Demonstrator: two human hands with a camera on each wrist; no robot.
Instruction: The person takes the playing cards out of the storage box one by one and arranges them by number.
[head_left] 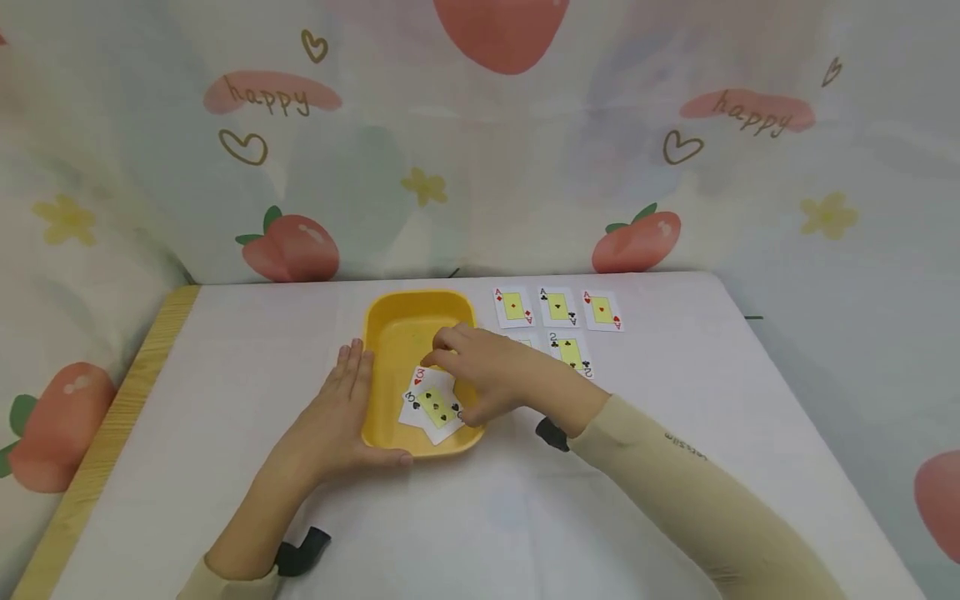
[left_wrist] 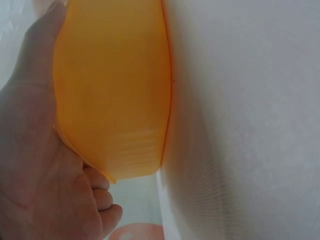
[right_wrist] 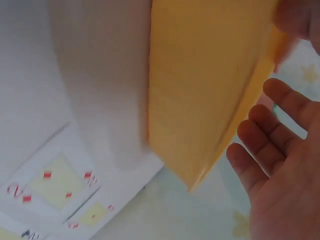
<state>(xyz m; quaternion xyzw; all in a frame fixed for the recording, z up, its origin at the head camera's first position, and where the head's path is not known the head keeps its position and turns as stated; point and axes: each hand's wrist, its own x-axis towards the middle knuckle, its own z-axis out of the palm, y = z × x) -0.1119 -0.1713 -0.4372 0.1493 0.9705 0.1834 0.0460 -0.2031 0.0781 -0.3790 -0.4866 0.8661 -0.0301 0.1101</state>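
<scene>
A yellow plastic tray [head_left: 420, 304] stands on the white-covered table. My left hand [head_left: 333, 421] rests on its left rim with fingers straight and the thumb along the front edge; the left wrist view shows the palm beside the tray wall [left_wrist: 112, 90]. Inside, two playing cards overlap: a spade card [head_left: 437, 408] on top of a heart card [head_left: 431, 377]. My right hand [head_left: 491, 371] reaches over the right rim, fingertips close to the heart card. In the right wrist view its fingers [right_wrist: 262, 125] are loosely bent outside the tray wall, with no card visible between them.
Right of the tray, face-up cards lie in rows: the ace of diamonds [head_left: 513, 308], ace of clubs [head_left: 558, 307] and ace of hearts [head_left: 602, 311] behind, the two of clubs [head_left: 570, 354] in front. My right arm partly covers the two of diamonds [right_wrist: 57, 182]. A patterned cloth [head_left: 510, 167] hangs behind.
</scene>
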